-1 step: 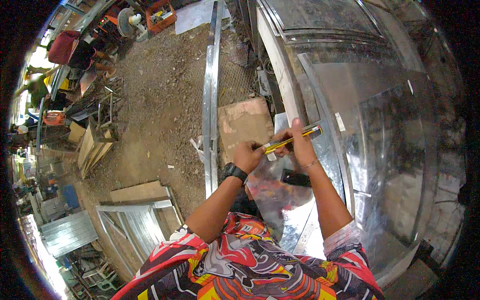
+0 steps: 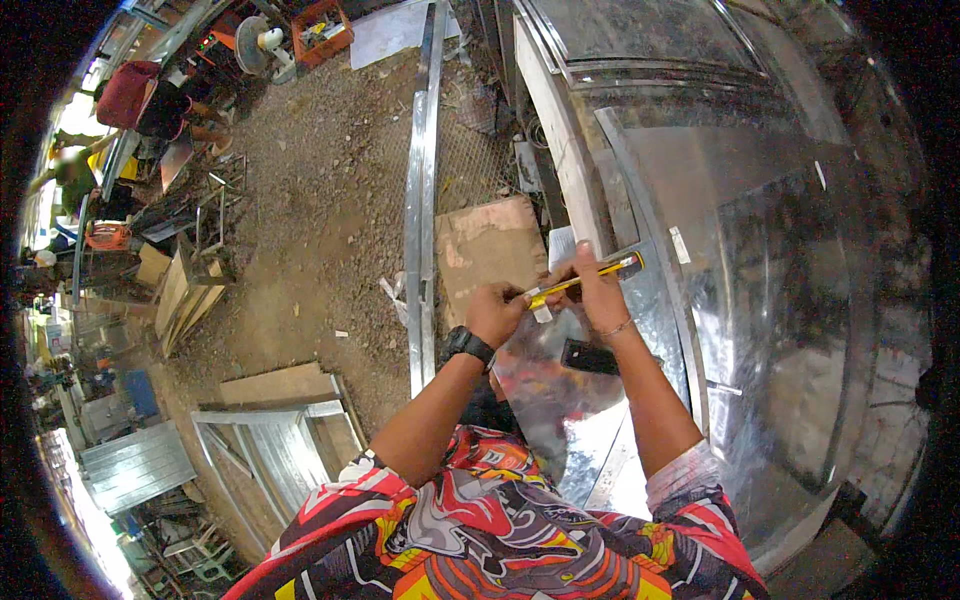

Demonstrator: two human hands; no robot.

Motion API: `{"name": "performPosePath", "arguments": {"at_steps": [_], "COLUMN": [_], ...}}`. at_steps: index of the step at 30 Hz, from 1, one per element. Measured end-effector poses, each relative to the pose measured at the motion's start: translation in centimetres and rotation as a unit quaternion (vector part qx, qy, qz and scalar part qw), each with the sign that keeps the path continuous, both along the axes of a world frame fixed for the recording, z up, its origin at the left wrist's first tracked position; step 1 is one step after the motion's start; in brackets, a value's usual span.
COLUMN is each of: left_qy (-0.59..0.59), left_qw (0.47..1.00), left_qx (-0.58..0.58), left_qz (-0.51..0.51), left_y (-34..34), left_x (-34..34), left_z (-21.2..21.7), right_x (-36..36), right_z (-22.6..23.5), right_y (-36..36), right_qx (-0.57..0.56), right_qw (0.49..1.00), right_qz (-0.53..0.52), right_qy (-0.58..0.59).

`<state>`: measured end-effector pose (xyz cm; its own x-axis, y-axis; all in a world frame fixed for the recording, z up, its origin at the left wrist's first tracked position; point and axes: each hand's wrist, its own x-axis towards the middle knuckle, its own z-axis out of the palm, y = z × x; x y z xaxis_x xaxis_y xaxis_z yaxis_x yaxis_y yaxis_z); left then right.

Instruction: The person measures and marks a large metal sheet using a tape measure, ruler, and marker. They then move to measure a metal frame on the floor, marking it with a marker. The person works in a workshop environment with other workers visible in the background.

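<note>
Head cam, near to far: L grip (image 2: 497,312), black watch (image 2: 467,346) on that wrist, pinched shut on left end of slim yellow-and-black tool (image 2: 627,264). R grip (image 2: 601,297) closed round the rest, black tip poking out past it; exact tool type n/c from here. Tool's held just above shiny metal surface (image 2: 535,385), prob two-handed for finer control. Black phone-like item (image 2: 590,357) flat on surface just below R grip, prob parked there to stay in reach w/o sliding. Beyond: brown board (image 2: 488,240), then long metal rail (image 2: 415,190) left of it, approx straight up-frame. Far end: fan (image 2: 250,46) + orange crate (image 2: 323,35) side by side, prob kept off the walkway; co-worker in dk red top (image 2: 128,95) far L.
</note>
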<state>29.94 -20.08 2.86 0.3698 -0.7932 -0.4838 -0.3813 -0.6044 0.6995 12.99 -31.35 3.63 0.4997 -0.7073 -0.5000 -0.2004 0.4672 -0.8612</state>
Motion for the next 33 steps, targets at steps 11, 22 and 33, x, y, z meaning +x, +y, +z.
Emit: {"name": "performPosePath", "arguments": {"at_steps": [11,22,33], "left_qy": [0.016,0.028,0.008], "left_qw": [1.0,0.998,0.999], "left_qx": [-0.017,-0.053,-0.034], "left_qz": [-0.001,0.021,0.003], "left_y": [-0.5,0.2,-0.3], "left_x": [0.4,0.4,0.5], "left_z": [-0.5,-1.7,-0.7], "right_x": [1.2,1.4,1.7], "right_z": [-2.7,-1.8,-1.4], "right_y": [-1.0,-0.9,-1.1], "right_qx": [-0.229,-0.238,-0.28], "right_qw": [0.963,0.953,0.936], "right_qz": [0.132,0.166,0.19], "right_qy": [0.059,0.088,0.099]}}
